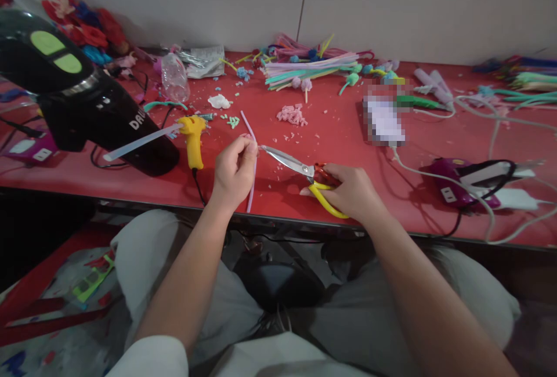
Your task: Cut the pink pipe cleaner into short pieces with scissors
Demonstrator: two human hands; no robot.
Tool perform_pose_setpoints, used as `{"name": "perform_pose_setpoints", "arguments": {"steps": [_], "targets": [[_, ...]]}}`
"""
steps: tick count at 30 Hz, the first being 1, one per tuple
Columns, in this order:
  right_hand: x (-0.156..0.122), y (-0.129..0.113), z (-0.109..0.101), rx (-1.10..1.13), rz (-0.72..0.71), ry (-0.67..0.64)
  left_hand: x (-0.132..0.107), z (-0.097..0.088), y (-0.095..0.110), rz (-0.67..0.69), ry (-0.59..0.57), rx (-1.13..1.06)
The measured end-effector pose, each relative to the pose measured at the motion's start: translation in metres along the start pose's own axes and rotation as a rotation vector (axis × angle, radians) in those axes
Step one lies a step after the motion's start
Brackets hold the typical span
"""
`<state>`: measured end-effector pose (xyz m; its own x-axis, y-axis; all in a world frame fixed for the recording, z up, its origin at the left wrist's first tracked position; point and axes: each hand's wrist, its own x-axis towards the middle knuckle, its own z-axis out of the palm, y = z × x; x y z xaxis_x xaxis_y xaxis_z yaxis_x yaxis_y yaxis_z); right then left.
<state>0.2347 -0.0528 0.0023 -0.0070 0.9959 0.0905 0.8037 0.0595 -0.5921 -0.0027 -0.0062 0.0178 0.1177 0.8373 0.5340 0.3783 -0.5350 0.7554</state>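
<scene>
My left hand [234, 169] pinches a thin lilac pipe-cleaner stem [251, 162] and holds it upright over the red table [339, 145]. My right hand [353, 191] grips scissors [300, 171] with yellow and red handles. Their steel blades point left, and the tips reach the stem right beside my left fingers. Both hands hover near the table's front edge, above my lap.
A yellow glue gun [192, 138] lies left of my hands, beside a black hair dryer [78, 98]. A pile of coloured pipe cleaners [308, 66], pink offcuts [292, 115] and a plastic bottle [174, 78] sit further back. A purple power strip [461, 182] with white cables is at the right.
</scene>
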Motion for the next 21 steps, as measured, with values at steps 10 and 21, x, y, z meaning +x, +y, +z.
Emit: {"name": "perform_pose_setpoints", "arguments": {"steps": [10,21], "targets": [[-0.0013,-0.0013,-0.0001,-0.005,0.014,0.001,-0.0006,-0.0008,-0.0019,0.003,0.005,-0.004],[-0.0002,-0.0026,-0.0006,-0.063,0.014,0.003,0.0,-0.0003,-0.0007,0.053,0.013,0.016]]}}
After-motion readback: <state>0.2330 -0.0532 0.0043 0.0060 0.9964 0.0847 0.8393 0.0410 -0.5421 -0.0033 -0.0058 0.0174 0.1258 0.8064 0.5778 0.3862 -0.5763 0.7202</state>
